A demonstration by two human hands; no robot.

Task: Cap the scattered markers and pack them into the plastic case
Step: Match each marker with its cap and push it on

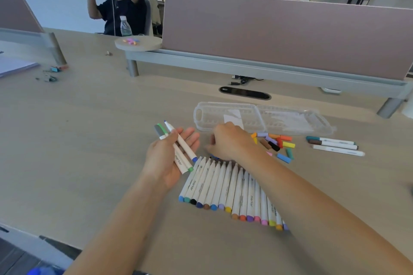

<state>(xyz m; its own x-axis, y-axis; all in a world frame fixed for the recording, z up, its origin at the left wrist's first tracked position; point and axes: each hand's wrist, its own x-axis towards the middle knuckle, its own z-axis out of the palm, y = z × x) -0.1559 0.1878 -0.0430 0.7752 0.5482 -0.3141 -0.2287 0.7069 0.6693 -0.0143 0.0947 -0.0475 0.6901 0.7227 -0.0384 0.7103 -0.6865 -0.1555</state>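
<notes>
My left hand (172, 156) lies palm up with three white markers (178, 152) across it, my thumb holding them; one wears a grey cap, the green and blue tips are bare. My right hand (230, 143) reaches down with curled fingers over a small blue cap (215, 157) on the table; whether it grips it I cannot tell. A row of several uncapped white markers (232, 190) lies side by side under my right forearm. Loose coloured caps (279, 143) are scattered right of that hand. The clear plastic case (263, 118) lies open behind. Three capped markers (335, 145) lie at the right.
A pink desk divider (279, 35) on a grey rail runs behind the case, above a black cable grommet (244, 92). A person sits at the far left of the table behind a water bottle (125, 27). Binder clips (51, 73) and papers lie at far left.
</notes>
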